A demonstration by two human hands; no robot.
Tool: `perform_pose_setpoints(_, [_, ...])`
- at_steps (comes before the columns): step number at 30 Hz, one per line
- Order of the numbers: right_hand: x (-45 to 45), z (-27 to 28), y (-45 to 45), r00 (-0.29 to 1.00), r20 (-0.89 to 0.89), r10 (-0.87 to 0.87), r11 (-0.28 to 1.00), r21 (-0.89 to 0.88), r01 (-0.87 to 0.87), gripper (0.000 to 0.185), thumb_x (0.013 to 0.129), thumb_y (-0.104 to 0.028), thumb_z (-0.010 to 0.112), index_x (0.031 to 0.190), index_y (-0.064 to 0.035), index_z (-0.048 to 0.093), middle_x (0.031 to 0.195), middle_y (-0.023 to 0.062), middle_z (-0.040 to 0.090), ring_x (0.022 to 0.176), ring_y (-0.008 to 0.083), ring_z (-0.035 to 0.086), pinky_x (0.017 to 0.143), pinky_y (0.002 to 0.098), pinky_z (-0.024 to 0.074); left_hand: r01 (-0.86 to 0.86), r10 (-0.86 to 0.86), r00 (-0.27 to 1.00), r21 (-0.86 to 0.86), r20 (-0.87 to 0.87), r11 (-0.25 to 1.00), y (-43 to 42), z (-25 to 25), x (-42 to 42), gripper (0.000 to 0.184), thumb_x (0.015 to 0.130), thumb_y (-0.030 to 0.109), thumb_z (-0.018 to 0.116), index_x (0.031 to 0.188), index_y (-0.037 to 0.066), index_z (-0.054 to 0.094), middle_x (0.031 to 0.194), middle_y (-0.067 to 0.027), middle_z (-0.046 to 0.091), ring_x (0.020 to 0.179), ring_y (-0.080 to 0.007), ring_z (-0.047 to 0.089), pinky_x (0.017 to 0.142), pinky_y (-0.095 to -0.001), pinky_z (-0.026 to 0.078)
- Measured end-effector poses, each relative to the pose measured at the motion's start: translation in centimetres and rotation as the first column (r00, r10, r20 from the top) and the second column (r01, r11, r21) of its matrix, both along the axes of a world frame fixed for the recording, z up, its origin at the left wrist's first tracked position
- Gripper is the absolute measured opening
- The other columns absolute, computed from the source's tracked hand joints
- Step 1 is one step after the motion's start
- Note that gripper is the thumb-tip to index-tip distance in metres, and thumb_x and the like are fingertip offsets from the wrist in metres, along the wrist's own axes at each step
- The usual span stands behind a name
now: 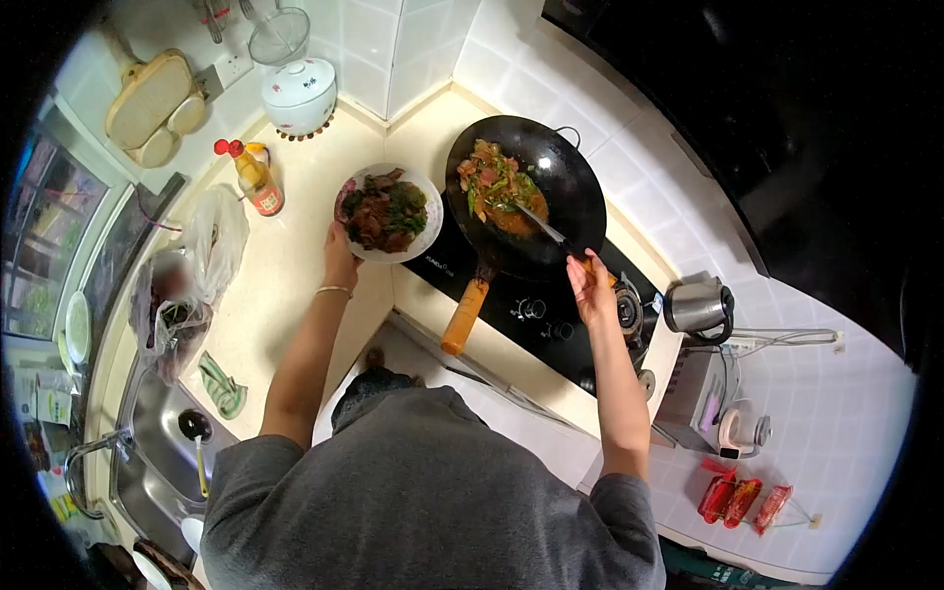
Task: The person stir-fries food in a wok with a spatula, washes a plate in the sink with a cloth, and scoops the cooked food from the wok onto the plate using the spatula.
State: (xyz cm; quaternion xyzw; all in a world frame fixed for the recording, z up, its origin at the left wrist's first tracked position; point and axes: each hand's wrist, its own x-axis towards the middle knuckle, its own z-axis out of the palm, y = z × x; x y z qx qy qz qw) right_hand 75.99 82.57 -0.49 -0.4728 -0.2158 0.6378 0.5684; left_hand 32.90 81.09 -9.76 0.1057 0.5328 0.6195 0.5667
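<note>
My left hand (340,258) grips the near left edge of a white plate (430,232) filled with dark browned meat and green vegetables (382,214). Beside it on the stove sits a black wok (562,187) with a wooden handle (465,317). Sliced meat and green peppers (495,179) lie in brownish sauce on the wok's left side. In my right hand (590,283), closed around its wooden grip, is a metal spatula (543,224); its tip reaches into the food. Whether the plate touches the counter I cannot tell.
A black gas stove (497,307) lies under the wok, with a steel kettle (696,307) to its right. On the left counter stand a sauce bottle (258,181), a lidded white pot (299,96), plastic bags (211,246) and a green cloth (222,385) near the sink (157,418).
</note>
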Motion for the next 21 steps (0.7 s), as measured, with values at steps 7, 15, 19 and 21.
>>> perform_pose_setpoints(7, [1.3, 0.3, -2.3, 1.000, -0.002, -0.020, 1.000, 0.005, 0.020, 0.039, 0.091, -0.026, 0.053, 0.121, -0.0031, 0.045, 0.108, 0.0216, 0.058, 0.100, 0.0232, 0.060, 0.089, 0.0311, 0.0501, 0.017, -0.018, 0.998, -0.025, -0.052, 1.000, -0.3, 0.5, 0.6, 0.046, 0.097, 0.040, 0.032, 0.131, 0.011, 0.037, 0.126, -0.0093, 0.047, 0.109, -0.0236, 0.051, 0.086, -0.0393, 0.046])
perform_pose_setpoints(15, [3.3, 2.8, -4.2, 0.997, 0.080, -0.023, 1.000, 0.017, 0.022, 0.035, 0.091, -0.026, 0.052, 0.118, -0.0023, 0.049, 0.105, 0.0222, 0.060, 0.096, 0.0236, 0.062, 0.087, 0.0315, 0.0511, -0.013, 0.013, 1.000, 0.011, 0.010, 1.000, -0.3, -2.2, 1.6, 0.041, 0.096, 0.040, 0.034, 0.125, 0.013, 0.042, 0.121, -0.0077, 0.050, 0.102, -0.0215, 0.054, 0.080, -0.0391, 0.048])
perform_pose_setpoints(19, [3.5, 5.5, -4.5, 0.989, 0.149, -0.009, 0.998, 0.062, -0.001, 0.036, 0.093, -0.026, 0.050, 0.117, -0.0005, 0.047, 0.102, 0.0238, 0.060, 0.093, 0.0244, 0.064, 0.080, 0.0299, 0.0548, 0.027, -0.026, 0.999, 0.024, -0.021, 0.999, -0.7, -1.8, 2.1, 0.040, 0.096, 0.040, 0.034, 0.124, 0.013, 0.043, 0.118, -0.0073, 0.051, 0.099, -0.0207, 0.054, 0.078, -0.0385, 0.048])
perform_pose_setpoints(21, [3.3, 6.9, -4.4, 0.984, 0.179, -0.003, 0.998, 0.060, -0.008, 0.035, 0.093, -0.026, 0.048, 0.116, -0.0005, 0.048, 0.101, 0.0236, 0.061, 0.091, 0.0239, 0.064, 0.079, 0.0295, 0.0551, 0.012, -0.011, 1.000, 0.041, -0.023, 0.999, -0.7, -2.0, 2.3, 0.041, 0.096, 0.041, 0.035, 0.124, 0.012, 0.043, 0.116, -0.0072, 0.052, 0.099, -0.0205, 0.055, 0.077, -0.0385, 0.049])
